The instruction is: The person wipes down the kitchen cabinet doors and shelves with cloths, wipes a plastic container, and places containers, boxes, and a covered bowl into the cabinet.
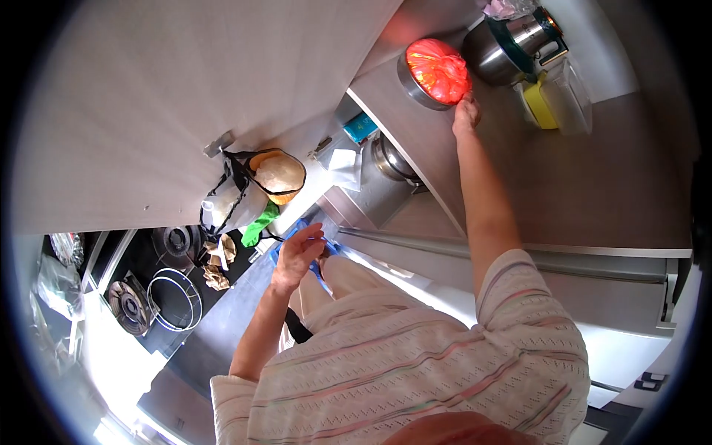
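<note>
A round metal bowl (415, 85) with a shiny red plastic bag (439, 68) over its top sits on a wood-grain shelf. My right hand (467, 113) reaches up to it, with fingers closed at the near edge of the bowl and bag. The fingertips are partly hidden there. Lower down, my left hand (298, 254) hangs in the air in front of my body. It holds nothing, and its fingers are loosely extended.
Beside the bowl stand a steel pot (493, 52) and a yellow container (541, 102). A cabinet door (185, 96) stands at left, with bags (278, 174) hanging near it. Below are a stove burner (130, 305) and a wire ring (174, 300).
</note>
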Tool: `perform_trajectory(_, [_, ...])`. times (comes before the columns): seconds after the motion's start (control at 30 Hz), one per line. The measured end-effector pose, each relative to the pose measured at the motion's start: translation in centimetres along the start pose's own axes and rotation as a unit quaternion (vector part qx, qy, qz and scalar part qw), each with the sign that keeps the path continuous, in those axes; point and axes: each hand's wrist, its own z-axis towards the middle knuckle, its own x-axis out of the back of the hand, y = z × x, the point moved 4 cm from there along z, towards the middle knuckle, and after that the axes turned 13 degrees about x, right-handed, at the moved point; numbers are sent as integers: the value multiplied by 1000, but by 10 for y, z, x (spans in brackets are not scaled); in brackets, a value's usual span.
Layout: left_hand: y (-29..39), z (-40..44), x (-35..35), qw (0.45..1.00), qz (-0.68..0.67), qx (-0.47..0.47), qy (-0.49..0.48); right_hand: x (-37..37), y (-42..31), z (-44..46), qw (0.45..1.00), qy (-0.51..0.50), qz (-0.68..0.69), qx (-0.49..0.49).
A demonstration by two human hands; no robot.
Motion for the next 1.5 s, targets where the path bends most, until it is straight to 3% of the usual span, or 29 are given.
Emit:
perform_trajectory(0.1, [-6,0,2,1000,11,3,12,6,1,0,999,-10,-42,-1])
perform_trajectory(0.17, [-9,-2,4,1000,9,3,17,-14,80,42,978,25,198,57])
perform_trajectory(0.23, [-10,-4,4,1000,9,4,23,-14,88,40,970,22,239,39])
perform_trajectory(0.3, [-15,-6,6,1000,0,9,27,17,11,-10,995,-20,81,-55])
perform_trajectory(0.43, [-24,-3,5,999,-7,28,33,6,-22,-45,964,-163,148,-149])
perform_trajectory(0.53, [-22,-1,3,999,-4,31,38,0,-21,-35,929,-198,237,-204])
perform_trajectory(0.87, [-23,-1,17,996,29,25,74,-4,10,24,964,-113,164,-177])
perform_trajectory(1.17, [-35,2,19,996,37,48,73,-5,26,61,971,-109,131,-168])
perform_trajectory(1.5, [-39,7,19,994,55,42,87,-1,33,87,977,-176,69,-96])
